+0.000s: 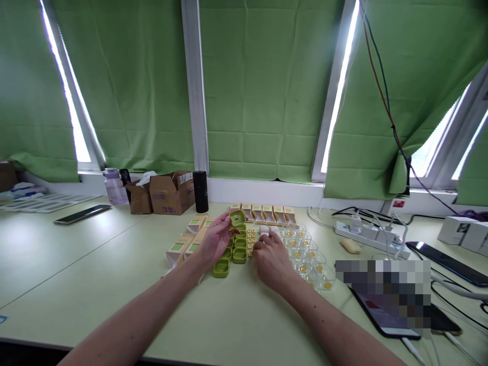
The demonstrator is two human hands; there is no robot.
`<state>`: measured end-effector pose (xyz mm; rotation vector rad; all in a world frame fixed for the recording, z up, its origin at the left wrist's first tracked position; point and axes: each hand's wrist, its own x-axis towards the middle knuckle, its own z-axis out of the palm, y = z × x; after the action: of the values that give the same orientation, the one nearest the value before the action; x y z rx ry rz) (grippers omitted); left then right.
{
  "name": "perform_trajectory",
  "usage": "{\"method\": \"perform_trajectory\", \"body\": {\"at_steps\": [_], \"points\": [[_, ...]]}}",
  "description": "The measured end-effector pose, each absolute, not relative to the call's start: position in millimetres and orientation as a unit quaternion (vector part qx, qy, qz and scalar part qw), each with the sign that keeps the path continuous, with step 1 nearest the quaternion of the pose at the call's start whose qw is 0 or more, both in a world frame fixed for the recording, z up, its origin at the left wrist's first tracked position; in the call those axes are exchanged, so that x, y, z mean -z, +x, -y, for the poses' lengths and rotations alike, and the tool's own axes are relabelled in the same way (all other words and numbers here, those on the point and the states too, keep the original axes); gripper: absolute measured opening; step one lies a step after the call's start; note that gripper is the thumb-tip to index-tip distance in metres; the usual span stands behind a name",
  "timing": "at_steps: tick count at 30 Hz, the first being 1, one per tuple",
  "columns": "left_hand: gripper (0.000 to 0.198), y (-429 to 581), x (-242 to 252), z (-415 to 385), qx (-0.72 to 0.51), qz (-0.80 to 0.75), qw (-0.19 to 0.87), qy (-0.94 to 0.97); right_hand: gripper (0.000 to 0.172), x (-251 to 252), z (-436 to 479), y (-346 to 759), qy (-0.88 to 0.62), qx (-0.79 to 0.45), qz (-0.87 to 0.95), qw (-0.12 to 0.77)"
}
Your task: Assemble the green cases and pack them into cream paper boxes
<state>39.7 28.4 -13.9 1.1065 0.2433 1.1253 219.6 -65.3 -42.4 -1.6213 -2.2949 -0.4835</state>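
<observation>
My left hand (215, 238) grips a small olive-green square tray (238, 218) by its edge, raised and tilted so its hollow faces me. Below it, several matching green trays (240, 255) stand in rows on the table. My right hand (270, 256) is low over the table with its fingers curled down; its fingertips are beside small yellow pieces (250, 239), and what they pinch, if anything, is hidden. Pale pinkish-white pieces (264, 230) lie just beyond the fingers. To the right sit clear plastic cups (324, 277) with yellow centres.
Open cardboard sleeves with green labels (268, 215) line the back, and more sleeves (177, 249) lie left of the trays. Farther back stand a brown carton (171, 195) and a black cylinder (200, 191). A power strip (366, 236), cables and phones (450, 262) occupy the right.
</observation>
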Motion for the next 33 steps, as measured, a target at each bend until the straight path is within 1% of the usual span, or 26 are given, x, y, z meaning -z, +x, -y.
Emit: {"method": "perform_trajectory", "body": {"at_steps": [3, 9, 15, 20, 22, 25, 29, 33], "points": [[0.043, 40, 14, -29, -0.518, -0.109, 0.686, 0.499, 0.022, 42, 63, 221, -0.565, 0.174, 0.782, 0.2], [0.043, 40, 16, -29, -0.53, -0.112, 0.678, 0.497, 0.025, 44, 61, 221, -0.54, 0.152, 0.744, 0.364], [0.052, 38, 17, -27, -0.527, -0.12, 0.674, 0.504, 0.019, 39, 67, 215, -0.468, 0.04, 0.698, 0.541], [0.052, 36, 18, -26, -0.523, -0.122, 0.66, 0.525, 0.007, 37, 64, 216, -0.439, -0.11, 0.606, 0.654], [0.052, 36, 19, -26, -0.521, -0.122, 0.656, 0.532, 0.011, 37, 61, 217, -0.424, -0.179, 0.565, 0.685], [0.052, 35, 20, -27, -0.517, -0.123, 0.65, 0.544, 0.025, 36, 57, 217, -0.377, -0.28, 0.51, 0.72], [0.05, 36, 22, -28, -0.51, -0.124, 0.647, 0.553, 0.041, 34, 55, 218, -0.347, -0.365, 0.45, 0.738], [0.05, 36, 24, -28, -0.503, -0.126, 0.648, 0.558, 0.046, 31, 57, 216, -0.319, -0.442, 0.407, 0.733]]}}
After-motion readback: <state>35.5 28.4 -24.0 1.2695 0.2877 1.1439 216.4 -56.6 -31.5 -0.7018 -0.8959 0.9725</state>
